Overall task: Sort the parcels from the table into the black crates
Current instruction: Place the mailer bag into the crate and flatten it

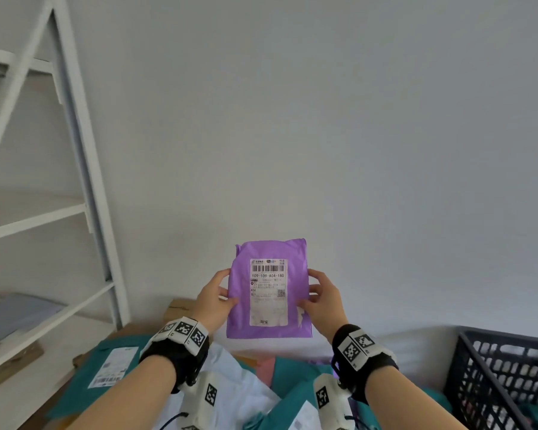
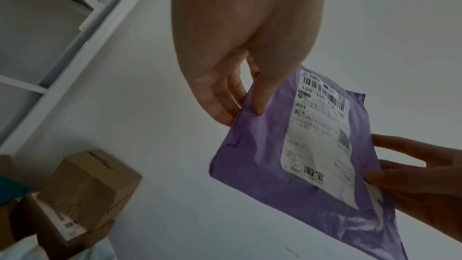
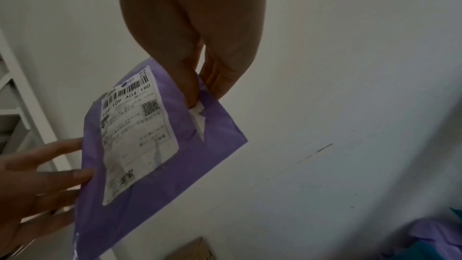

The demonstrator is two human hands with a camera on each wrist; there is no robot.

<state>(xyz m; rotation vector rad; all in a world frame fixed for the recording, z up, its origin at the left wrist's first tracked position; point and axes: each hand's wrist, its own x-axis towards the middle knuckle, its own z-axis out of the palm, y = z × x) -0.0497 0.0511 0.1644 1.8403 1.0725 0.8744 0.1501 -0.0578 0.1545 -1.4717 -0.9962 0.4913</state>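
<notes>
White wall behind, both hands [image 1: 213,297] [image 1: 322,301] raised, pinching purple parcel [image 1: 239,318] upright by side edges.

One purple parcel [image 1: 267,287], two hands, one black crate [image 1: 507,377].

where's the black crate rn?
In the head view, the black plastic lattice crate sits at the lower right edge, right of the right hand and beside the teal parcels.

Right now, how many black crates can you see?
1: a black plastic lattice crate at the lower right of the head view, right of the purple mailer bag. Others may lie out of view.
</notes>
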